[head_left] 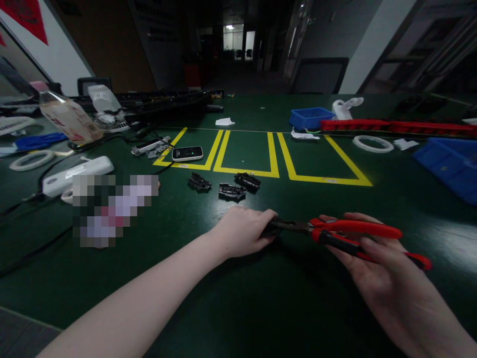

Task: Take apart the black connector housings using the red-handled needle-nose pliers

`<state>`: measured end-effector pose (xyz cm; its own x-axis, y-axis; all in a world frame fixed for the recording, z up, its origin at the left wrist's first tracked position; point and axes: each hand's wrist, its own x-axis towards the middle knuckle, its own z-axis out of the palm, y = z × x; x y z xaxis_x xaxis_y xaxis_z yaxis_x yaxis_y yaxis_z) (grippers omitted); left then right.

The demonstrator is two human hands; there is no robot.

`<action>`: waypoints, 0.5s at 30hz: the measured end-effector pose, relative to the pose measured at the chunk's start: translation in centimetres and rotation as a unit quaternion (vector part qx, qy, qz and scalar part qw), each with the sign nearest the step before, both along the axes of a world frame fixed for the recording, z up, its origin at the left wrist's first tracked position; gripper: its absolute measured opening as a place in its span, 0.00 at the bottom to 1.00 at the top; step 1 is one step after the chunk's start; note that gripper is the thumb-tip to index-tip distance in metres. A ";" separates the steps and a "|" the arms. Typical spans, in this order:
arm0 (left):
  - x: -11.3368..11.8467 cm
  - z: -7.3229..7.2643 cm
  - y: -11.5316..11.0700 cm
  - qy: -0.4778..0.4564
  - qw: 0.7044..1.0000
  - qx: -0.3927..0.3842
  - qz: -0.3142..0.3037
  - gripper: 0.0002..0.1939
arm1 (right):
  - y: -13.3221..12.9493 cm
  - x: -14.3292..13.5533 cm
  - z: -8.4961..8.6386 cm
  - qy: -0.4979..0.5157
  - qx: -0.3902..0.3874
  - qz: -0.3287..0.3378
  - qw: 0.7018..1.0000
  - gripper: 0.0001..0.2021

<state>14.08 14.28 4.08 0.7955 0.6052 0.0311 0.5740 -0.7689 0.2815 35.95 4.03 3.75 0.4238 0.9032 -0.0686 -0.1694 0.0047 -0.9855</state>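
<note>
My right hand (376,258) is closed around the red and black handles of long-nose pliers (356,229), whose jaws point left. The fingers of my left hand (248,228) pinch a small black part (271,228) right at the plier tips; most of that part is hidden by the fingers. Whether the jaws grip it or only touch it, I cannot tell. Beyond my left hand, three black plastic parts (231,191) lie on the green table (179,298), close to the yellow tape outlines.
Yellow tape frames (246,171) mark the table ahead. A white-edged device (187,153) sits at the left frame. Blue bins (452,164) and a tape roll (372,144) are on the right. To the left are a bottle (69,117), a power strip (78,175) and black cables.
</note>
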 end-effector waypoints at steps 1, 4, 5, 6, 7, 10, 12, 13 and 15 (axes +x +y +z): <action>0.0 0.0 0.0 0.001 1.000 -0.002 -0.001 0.21 | -0.1 0.0 -0.1 -0.006 0.004 -0.002 1.000 0.21; -0.1 0.1 0.0 0.000 1.000 -0.007 0.001 0.26 | -0.4 -0.2 0.0 -0.026 0.038 -0.007 0.999 0.22; -0.1 0.0 0.0 0.000 1.000 -0.009 0.004 0.27 | -0.5 -0.4 0.1 -0.031 0.049 -0.010 0.998 0.23; 0.0 0.0 0.0 0.000 1.000 -0.010 0.007 0.29 | -0.4 -0.5 0.2 -0.035 0.056 -0.014 0.998 0.23; 0.0 0.0 0.0 0.001 1.000 -0.010 0.012 0.30 | -0.4 -0.6 0.4 -0.037 0.062 -0.017 0.997 0.22; 0.1 -0.1 0.0 0.003 1.000 -0.010 0.022 0.32 | -0.1 -0.8 0.6 -0.039 0.073 -0.015 0.996 0.21; 0.1 -0.1 0.0 0.003 1.000 -0.010 0.025 0.33 | 0.0 -0.6 0.6 -0.041 0.079 -0.010 0.996 0.20; 0.1 -0.1 0.0 0.003 1.000 -0.010 0.025 0.34 | 0.0 -0.4 0.5 -0.043 0.082 -0.010 0.996 0.21; 0.0 -0.2 0.1 0.006 1.000 -0.009 0.025 0.35 | -0.1 -0.1 0.4 -0.049 0.088 -0.015 0.995 0.21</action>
<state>14.12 14.34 3.93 0.7644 0.6447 0.0113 0.6148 -0.7340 0.2884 35.81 3.89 4.15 0.4482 0.8841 0.1319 -0.0691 0.1814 -0.9810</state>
